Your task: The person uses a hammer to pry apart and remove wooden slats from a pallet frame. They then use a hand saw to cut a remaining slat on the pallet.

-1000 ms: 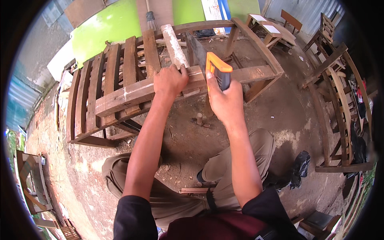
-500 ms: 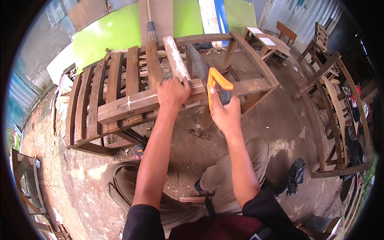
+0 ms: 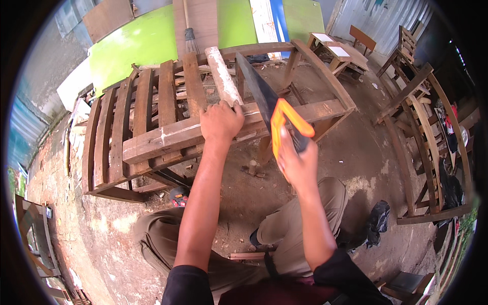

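Observation:
My right hand [image 3: 299,161] is closed round the orange and black grip of a handsaw [image 3: 254,81]. Its dark blade slants up and away, lying across a long wooden beam [image 3: 170,133]. That beam rests along the near side of a slatted wooden frame [image 3: 120,129]. Left of the blade, my left hand [image 3: 222,121] presses down on the beam with its fingers curled over the far edge. A plank with flaking white paint [image 3: 222,76] lies across the frame just beyond my left hand.
Behind the frame, a broom [image 3: 190,38] leans against a brown board beside green panels [image 3: 137,43]. More wooden frames [image 3: 432,147] stand at the right. A black plastic bag [image 3: 377,222] lies on the floor near my right knee, and a red and black tool [image 3: 178,196] near my left knee.
My right hand has drawn the saw back toward me, down and slightly to the right. My left hand stays in place on the beam.

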